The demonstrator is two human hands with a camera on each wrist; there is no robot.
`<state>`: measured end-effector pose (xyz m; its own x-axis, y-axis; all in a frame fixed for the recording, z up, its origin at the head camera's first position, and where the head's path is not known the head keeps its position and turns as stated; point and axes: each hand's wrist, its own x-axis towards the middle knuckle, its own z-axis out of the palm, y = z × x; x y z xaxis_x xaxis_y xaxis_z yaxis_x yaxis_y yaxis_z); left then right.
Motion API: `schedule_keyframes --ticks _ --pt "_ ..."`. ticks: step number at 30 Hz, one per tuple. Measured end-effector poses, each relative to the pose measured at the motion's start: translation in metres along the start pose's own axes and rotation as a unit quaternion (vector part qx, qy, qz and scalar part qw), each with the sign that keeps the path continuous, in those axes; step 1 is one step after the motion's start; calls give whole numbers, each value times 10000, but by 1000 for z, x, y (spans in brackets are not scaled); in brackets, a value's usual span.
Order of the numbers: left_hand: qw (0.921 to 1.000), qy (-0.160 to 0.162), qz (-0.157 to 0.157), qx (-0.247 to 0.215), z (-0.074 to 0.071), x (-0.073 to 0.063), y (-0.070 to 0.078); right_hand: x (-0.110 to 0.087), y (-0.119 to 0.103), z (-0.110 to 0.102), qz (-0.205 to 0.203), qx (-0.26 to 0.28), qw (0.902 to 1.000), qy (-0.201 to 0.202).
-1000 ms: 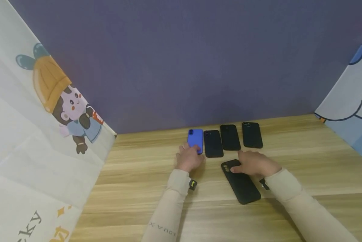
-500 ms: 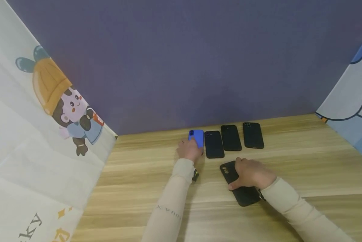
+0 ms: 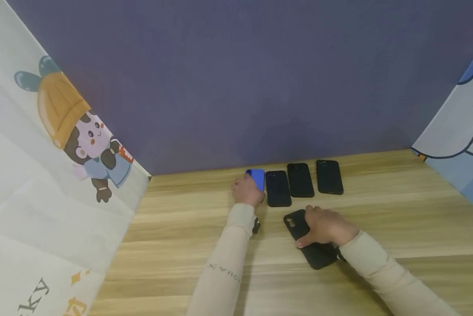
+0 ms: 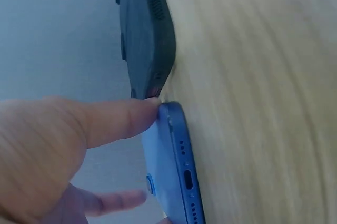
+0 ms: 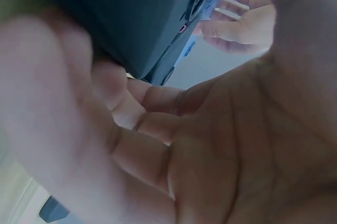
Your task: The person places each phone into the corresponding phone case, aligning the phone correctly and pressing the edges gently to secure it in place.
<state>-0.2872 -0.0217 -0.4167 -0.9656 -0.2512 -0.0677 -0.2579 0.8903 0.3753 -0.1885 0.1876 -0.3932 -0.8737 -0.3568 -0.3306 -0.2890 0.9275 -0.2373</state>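
Note:
A blue phone (image 3: 258, 176) lies back up at the left end of a row near the wall. My left hand (image 3: 247, 192) covers its lower part; in the left wrist view the thumb presses one long edge of the blue phone (image 4: 164, 166), with other fingers across at the far side. Nearer to me lies a black phone case (image 3: 318, 256), slanted, with camera holes at its upper left. My right hand (image 3: 326, 226) grips it across its width, thumb on the left edge and fingers over the opposite edge. In the right wrist view the fingers curl under the black case (image 5: 126, 18).
Right of the blue phone are a dark cased phone (image 3: 278, 188), a second black phone or case (image 3: 300, 180) and a third one (image 3: 329, 177). A purple-grey wall (image 3: 236, 87) closes off the back of the wooden table (image 3: 173, 245). Printed white sheets (image 3: 19, 184) flank it.
My right hand has come down over the black case and taken hold of it across the middle. The left hand has slid slightly further up over the blue phone.

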Motion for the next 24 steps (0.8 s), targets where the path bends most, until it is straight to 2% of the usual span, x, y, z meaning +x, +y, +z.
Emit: schedule_keyframes --ticks 4,12,15,18,24 --pt "9997 -221 -108 -77 -2 4 -5 1 -1 0 -5 20 10000 -11" --pt "9974 -507 389 -341 -9 6 -23 3 7 -1 -206 33 9996 182" --pt "9947 -632 503 -638 -11 6 -30 3 10 -2 -316 64 9992 255" --pt "9900 -745 472 -1099 -13 6 -38 3 11 -3 -303 56 9993 204" --pt "9744 -963 270 -2016 -17 8 -50 2 9 -4 -262 82 9996 -39"
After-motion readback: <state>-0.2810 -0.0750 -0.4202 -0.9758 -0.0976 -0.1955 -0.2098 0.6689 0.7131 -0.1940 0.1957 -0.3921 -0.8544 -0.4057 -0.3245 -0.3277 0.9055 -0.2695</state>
